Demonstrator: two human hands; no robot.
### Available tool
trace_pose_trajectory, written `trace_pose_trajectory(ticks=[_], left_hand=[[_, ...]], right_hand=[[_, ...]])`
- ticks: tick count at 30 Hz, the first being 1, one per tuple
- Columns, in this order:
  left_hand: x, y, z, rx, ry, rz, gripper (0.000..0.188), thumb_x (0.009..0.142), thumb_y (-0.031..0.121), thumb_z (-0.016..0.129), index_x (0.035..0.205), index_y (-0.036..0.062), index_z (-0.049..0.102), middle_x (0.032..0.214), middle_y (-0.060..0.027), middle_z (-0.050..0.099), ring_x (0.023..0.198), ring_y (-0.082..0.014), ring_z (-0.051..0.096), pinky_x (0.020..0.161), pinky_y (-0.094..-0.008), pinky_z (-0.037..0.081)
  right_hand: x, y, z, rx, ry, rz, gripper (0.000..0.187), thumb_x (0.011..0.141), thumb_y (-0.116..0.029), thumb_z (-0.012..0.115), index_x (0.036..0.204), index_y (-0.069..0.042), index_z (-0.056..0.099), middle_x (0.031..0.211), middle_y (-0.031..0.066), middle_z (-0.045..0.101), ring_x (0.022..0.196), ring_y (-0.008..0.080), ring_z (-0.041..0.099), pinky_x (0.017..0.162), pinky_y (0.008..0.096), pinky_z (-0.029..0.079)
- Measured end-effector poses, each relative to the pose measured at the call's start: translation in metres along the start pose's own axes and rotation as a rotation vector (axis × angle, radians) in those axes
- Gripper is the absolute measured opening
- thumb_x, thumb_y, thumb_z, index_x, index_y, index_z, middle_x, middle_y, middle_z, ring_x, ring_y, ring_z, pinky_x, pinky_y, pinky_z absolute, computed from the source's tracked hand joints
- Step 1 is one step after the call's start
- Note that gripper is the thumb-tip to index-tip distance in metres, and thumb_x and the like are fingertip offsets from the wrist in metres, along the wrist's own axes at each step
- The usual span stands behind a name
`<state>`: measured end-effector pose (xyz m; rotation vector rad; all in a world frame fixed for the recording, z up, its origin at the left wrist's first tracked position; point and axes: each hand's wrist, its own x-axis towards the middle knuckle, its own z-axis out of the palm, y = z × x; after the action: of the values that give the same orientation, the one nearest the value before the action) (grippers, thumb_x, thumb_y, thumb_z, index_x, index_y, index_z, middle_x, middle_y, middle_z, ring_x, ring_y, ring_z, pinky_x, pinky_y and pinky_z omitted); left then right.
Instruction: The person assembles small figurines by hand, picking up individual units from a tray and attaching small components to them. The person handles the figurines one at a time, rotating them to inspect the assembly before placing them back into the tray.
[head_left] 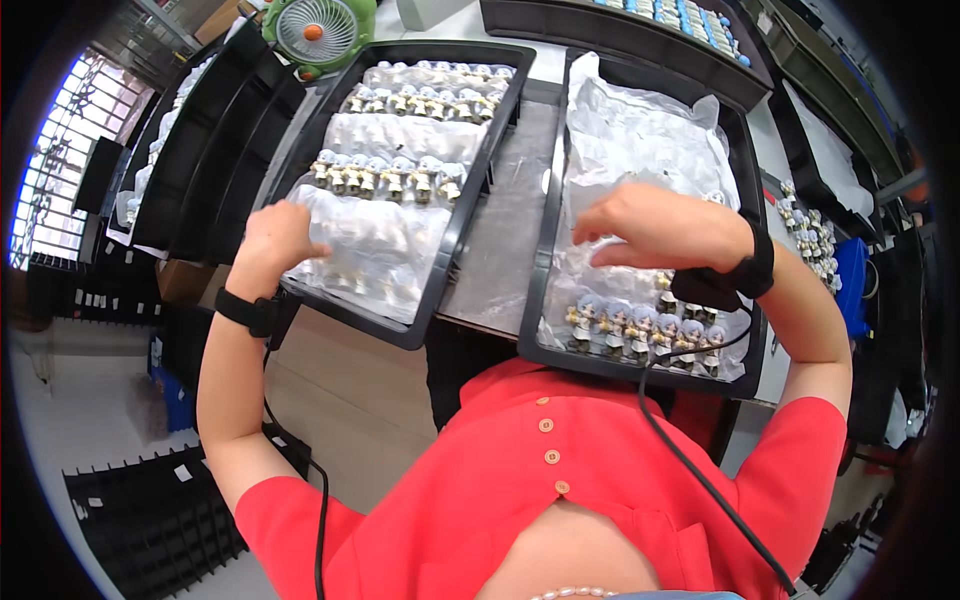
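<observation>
My left hand (278, 238) is over the left rim of the left black tray (440, 285), beside a sheet of thin translucent film (370, 235). Its thumb stands apart from the fingers and nothing shows in its grasp. Small figurines (390, 178) with pale blue hair stand in rows in that tray, with film between and over them. Over the right black tray (545, 290), my right hand (660, 228) hovers with fingers slightly bent and thumb apart, holding nothing visible. Near its front edge lies a row of similar figurines (640, 335); crumpled white film (640, 130) covers the far part.
A green fan (318, 35) stands at the back left, near stacked black trays (215, 150). Another tray (640, 50) with blue pieces lies at the back. More figurines (808, 235) and a blue bin (852, 280) are at right. Black cables (690, 460) run from both wrists.
</observation>
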<state>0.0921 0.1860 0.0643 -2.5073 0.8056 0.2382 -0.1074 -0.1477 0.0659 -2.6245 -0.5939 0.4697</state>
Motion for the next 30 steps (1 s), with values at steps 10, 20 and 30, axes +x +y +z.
trace_pose_trajectory(ticks=[10,20,30], left_hand=[[0.008,0.148,-0.081,-0.813,0.478,0.670,0.029,0.079,0.021,0.070,0.099,0.0012,0.063,0.077,-0.0114,0.064,0.069,-0.0184,0.061,0.065,-0.0293,0.049],[0.026,0.197,-0.075,-1.410,0.057,0.723,0.024,0.089,0.015,0.060,0.109,0.0013,0.061,0.093,-0.0056,0.066,0.082,-0.0089,0.060,0.073,-0.0250,0.050],[0.035,0.203,-0.059,-1.966,-0.378,0.684,0.041,0.094,0.026,0.053,0.130,0.0094,0.044,0.122,-0.0048,0.053,0.105,-0.0113,0.055,0.088,-0.0262,0.046]], right_hand=[[-0.009,0.003,0.081,0.197,0.083,0.008,0.043,0.068,-0.025,0.075,0.094,0.000,0.052,0.089,0.0173,0.059,0.082,0.0365,0.059,0.072,0.0423,0.047],[-0.017,0.029,0.044,0.595,0.293,-0.042,0.039,0.067,-0.019,0.080,0.093,-0.002,0.058,0.087,0.0047,0.061,0.080,0.0189,0.059,0.073,0.0322,0.047],[-0.013,0.051,0.039,0.729,0.748,0.063,0.036,0.071,-0.011,0.077,0.101,-0.004,0.058,0.097,0.0029,0.062,0.083,0.0130,0.058,0.079,0.0283,0.050]])
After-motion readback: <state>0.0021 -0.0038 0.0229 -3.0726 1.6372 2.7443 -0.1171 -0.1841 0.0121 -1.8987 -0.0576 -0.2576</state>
